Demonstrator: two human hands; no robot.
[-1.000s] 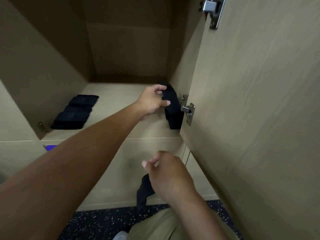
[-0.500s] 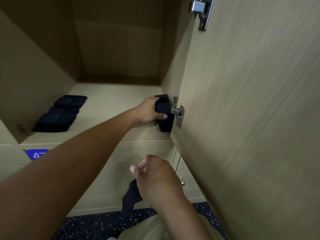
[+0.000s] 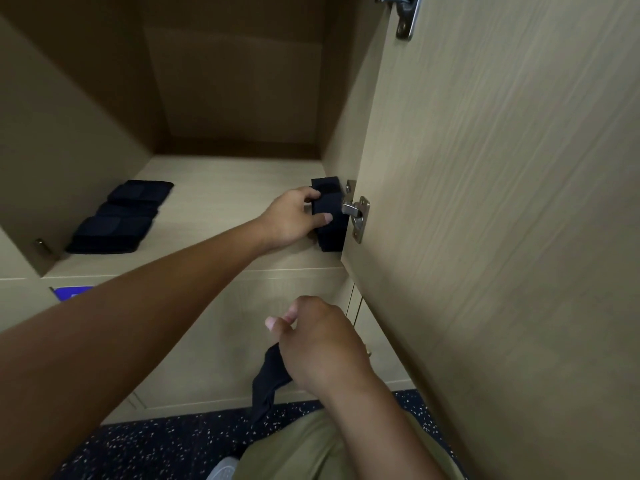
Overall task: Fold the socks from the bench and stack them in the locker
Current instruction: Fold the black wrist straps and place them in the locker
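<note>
Left hand [image 3: 292, 218] reaches into the open light-wood locker [image 3: 225, 188], fingers and thumb curled around a folded dark navy sock bundle [image 3: 329, 216] at the right side of the locker floor, just beside the metal door hinge [image 3: 356, 214]. Right hand [image 3: 320, 344] sits lower, in front of the locker, gripping a limp unfolded dark sock [image 3: 268, 382] that hangs down. Stack of folded dark socks [image 3: 117, 218] lies at the locker's left side, well apart from the held bundle.
</note>
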